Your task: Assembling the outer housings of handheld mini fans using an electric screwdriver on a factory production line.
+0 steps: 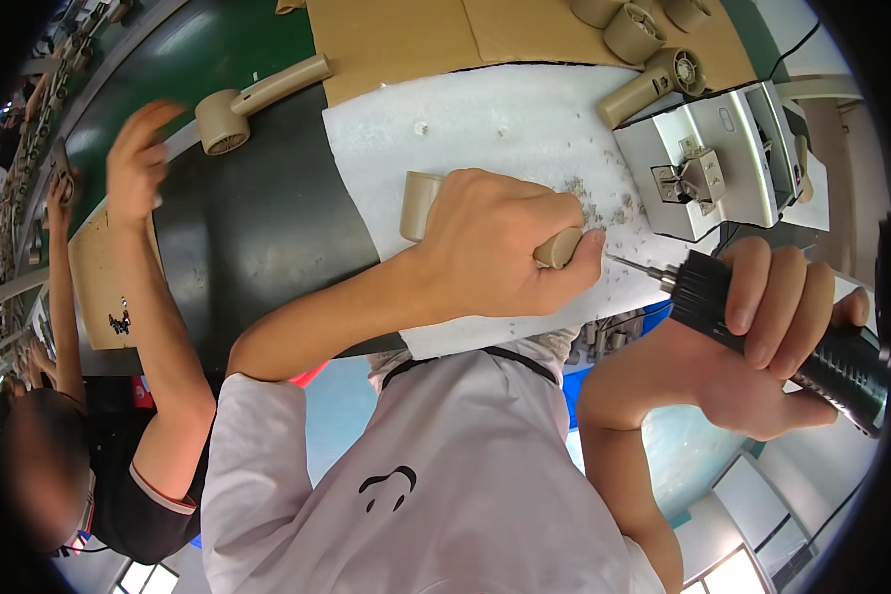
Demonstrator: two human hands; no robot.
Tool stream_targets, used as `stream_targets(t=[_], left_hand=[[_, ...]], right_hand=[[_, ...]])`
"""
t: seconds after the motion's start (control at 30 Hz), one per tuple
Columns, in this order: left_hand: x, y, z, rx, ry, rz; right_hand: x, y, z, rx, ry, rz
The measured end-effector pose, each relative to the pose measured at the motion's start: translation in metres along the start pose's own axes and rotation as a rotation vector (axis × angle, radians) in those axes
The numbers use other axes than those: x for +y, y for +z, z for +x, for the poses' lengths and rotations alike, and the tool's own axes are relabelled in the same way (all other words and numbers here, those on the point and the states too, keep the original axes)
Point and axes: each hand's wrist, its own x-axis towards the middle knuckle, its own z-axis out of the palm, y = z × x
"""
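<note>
Beige handheld device (421, 205) clasped in the left grip (505, 243), fingers wrapped around its middle, held over a white foam sheet (366, 139) on the dark tabletop (257, 247). Black electric screwdriver (701, 289) enclosed by the right grip (787, 307), bit pointing toward the exposed handle end, near but apart. Scattered small bits (589, 203) on the sheet; silver metal box (752, 183) beyond, at right; more beige devices (634, 35) on cardboard (396, 40). Far left, another person's raised arm (160, 297).
</note>
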Motion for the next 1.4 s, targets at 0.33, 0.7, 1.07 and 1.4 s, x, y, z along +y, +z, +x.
stream_targets(t=[0.33,0.7,1.07,1.4], left_hand=[[-0.005,0.009,-0.007,-0.054,-0.004,-0.017],[-0.001,0.004,-0.005,-0.127,-0.073,0.013],[0.001,0.001,0.0,-0.166,-0.058,0.042],[-0.007,-0.003,0.0,-0.182,-0.112,-0.139]], right_hand=[[0.014,-0.009,-0.011,-0.241,0.137,-0.019],[0.019,-0.007,-0.016,-0.214,0.095,0.005],[0.003,-0.096,0.034,0.064,-0.202,-0.509],[0.034,-0.107,0.054,0.155,-0.123,-0.9]])
